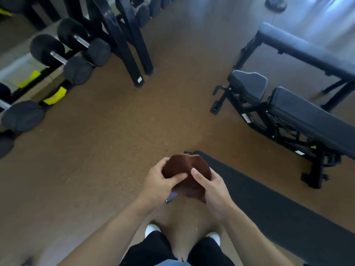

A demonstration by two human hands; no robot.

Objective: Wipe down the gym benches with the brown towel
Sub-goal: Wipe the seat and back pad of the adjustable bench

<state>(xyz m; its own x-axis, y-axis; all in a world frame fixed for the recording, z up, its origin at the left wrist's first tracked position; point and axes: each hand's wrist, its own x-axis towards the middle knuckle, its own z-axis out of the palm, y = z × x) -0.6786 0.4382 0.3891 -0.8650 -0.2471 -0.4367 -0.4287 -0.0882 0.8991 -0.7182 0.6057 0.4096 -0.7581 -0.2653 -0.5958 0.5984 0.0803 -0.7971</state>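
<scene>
Room: gym with a brown floor [107, 143]; a person stands on it, looking down at both hands.
Towel: the brown towel [185, 169] is bunched into a ball at waist height, over the floor and well apart from any bench.
Left hand: the left hand [159, 181] grips the towel's left side, fingers curled under the bundle and thumb lying across its top.
Right hand: the right hand [211, 187] grips the right side, thumb pressed into the cloth, fingers wrapped behind and hidden.
Why held so: my judgement is that the cloth is being gathered or refolded into a pad that suits one palm before wiping; both hands work it because loose cloth needs shaping from two sides.
Near bench: an adjustable bench [299, 112] stands ahead to the right, seat pad toward the middle of the room, long pad running off the right edge.
Far bench: a second bench [299, 47] lies beyond it, a long pad on a black frame.
Towel to benches: no contact with either; wiping looks not yet begun on these.
Mat: a black mat [269, 204] lies on the floor just right of the hands, below the towel.
Rack: a rack [123, 35] and dumbbells [76, 54] fill the upper left, apart from the task.
Feet: white shoes [152, 228] show below the hands.
</scene>
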